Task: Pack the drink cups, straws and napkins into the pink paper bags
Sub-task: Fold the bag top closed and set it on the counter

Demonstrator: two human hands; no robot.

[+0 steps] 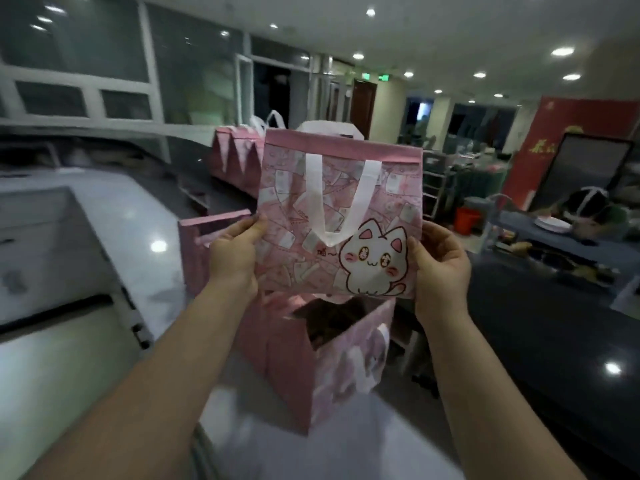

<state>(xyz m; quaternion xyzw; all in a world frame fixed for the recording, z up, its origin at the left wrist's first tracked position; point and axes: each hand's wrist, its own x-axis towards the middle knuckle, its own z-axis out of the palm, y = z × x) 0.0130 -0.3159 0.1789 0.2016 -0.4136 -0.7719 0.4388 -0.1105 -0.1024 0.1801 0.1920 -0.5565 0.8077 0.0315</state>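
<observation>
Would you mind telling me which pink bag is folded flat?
The cat-print bag held up between the left hand and right hand; the other bags stand opened on the counter.

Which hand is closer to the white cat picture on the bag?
Right. The right hand grips the bag beside the cat; the left hand holds its far edge.

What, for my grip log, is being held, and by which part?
A pink cat-print bag, pinched at its side edges: left hand on the left edge, right hand on the right.
</observation>
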